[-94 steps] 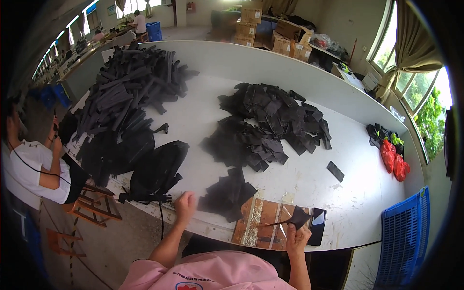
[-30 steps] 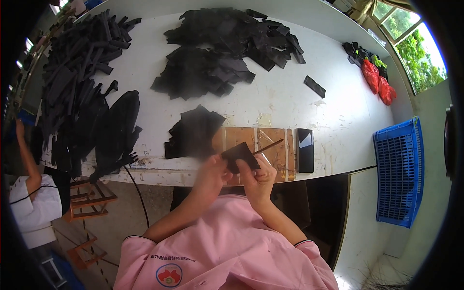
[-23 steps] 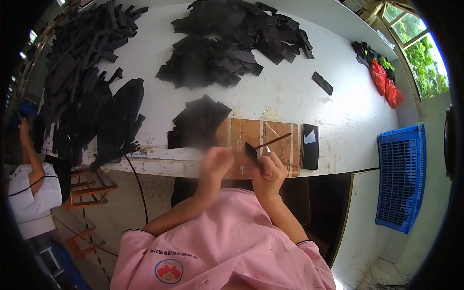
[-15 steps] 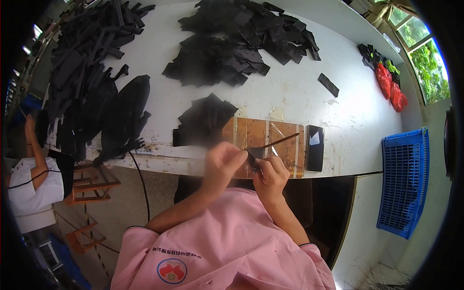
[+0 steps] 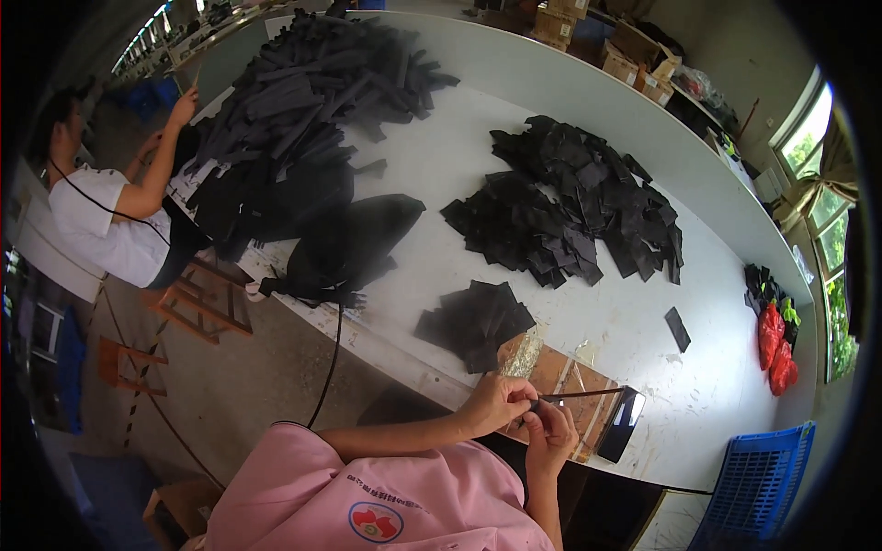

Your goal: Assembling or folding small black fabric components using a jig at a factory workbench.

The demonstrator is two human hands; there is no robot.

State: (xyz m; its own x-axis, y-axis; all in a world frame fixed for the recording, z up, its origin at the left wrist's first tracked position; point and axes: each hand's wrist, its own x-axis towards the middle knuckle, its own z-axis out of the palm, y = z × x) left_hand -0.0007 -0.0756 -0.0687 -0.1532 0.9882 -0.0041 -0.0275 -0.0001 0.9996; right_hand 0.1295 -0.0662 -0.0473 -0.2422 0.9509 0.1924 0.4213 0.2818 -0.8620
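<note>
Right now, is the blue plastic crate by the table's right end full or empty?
Cannot tell. Only part of the blue crate shows at the picture's lower right; its slatted side is visible, but its inside is cut off and dark.

Window daylight, fisheye-bent edges, dark rim

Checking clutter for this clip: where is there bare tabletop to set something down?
Bare white table lies right of the brown board, around one loose black piece, up to the red bundle. Another strip runs between the two big black piles. The far left is crowded.
</note>
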